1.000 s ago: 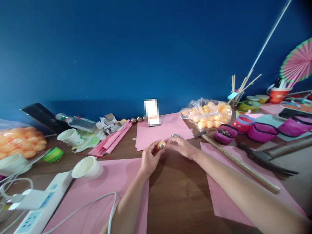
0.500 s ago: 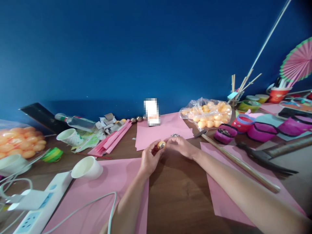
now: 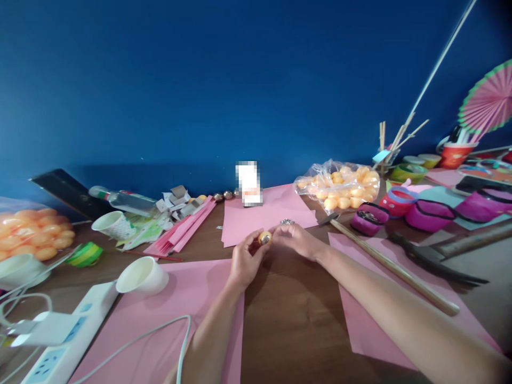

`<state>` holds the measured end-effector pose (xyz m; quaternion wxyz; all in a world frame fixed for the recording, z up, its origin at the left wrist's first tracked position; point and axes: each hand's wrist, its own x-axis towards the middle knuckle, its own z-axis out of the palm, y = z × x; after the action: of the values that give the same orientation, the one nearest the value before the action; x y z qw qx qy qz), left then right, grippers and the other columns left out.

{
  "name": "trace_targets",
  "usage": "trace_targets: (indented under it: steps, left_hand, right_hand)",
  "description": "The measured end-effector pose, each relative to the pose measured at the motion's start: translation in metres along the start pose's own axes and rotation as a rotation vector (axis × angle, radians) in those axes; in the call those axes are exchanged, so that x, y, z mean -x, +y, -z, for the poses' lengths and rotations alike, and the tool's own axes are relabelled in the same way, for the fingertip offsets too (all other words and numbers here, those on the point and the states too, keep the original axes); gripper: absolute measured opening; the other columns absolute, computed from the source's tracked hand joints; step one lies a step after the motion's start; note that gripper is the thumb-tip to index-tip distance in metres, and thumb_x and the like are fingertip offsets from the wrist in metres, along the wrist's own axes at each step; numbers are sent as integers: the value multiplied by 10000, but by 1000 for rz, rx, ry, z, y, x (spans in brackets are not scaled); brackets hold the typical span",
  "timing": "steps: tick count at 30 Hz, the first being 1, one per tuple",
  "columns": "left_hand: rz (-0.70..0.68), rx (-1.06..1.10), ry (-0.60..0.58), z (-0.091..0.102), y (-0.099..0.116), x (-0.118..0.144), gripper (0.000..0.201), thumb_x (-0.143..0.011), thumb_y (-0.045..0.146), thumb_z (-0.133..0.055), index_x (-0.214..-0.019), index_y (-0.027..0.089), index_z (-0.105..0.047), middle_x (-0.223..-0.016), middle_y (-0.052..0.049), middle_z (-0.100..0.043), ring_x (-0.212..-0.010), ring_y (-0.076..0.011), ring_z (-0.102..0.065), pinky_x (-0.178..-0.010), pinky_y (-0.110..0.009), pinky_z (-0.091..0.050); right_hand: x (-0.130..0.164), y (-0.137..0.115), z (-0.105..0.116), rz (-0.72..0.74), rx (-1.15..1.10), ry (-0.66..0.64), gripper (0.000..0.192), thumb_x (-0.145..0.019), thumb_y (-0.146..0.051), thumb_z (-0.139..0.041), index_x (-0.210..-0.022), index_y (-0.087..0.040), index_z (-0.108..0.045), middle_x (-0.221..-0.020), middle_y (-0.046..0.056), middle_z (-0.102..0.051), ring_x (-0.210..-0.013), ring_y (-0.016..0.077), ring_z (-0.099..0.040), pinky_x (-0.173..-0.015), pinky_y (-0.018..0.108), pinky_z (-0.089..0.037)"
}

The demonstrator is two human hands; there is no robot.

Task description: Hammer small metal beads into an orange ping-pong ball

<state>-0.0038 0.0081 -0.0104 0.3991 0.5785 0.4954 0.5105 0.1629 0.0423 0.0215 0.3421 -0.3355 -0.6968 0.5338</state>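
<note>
Between the thumb and fingers of my left hand (image 3: pixel 247 261) is a small orange-yellow ball (image 3: pixel 264 238) with a shiny metallic patch on the side facing me. My right hand (image 3: pixel 296 241) is just to the right of it, fingertips drawn together in a pinch close to the ball. Whatever those fingertips may hold is too small or hidden to name. Right behind the right hand lies a little heap of shiny metal pieces (image 3: pixel 287 222), partly covered by the fingers. Both hands are above the brown table, at the near edge of a pink sheet (image 3: pixel 264 213).
A plastic bag of orange balls (image 3: pixel 340 186) stands behind on the right, another bag (image 3: pixel 32 234) at far left. A hammer (image 3: pixel 392 266) and an axe-like tool (image 3: pixel 444 261) lie right. White cup (image 3: pixel 143 276), power strip (image 3: pixel 72 330) and cable (image 3: pixel 140 341) are left.
</note>
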Motion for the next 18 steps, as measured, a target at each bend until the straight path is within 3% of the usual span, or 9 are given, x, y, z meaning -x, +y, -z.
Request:
trace_targets:
  steps: [18]
  left_hand:
    - [0, -4, 14, 0, -2, 0, 425, -654, 296, -639, -1051, 160, -574, -938, -66, -652, -815, -188, -611, -738, -314, -495]
  right_hand:
    - [0, 3, 0, 6, 11, -14, 295, -731, -445, -553, -725, -154, -601, -964, 42, -597, -930, 187, -524, -850, 312, -372]
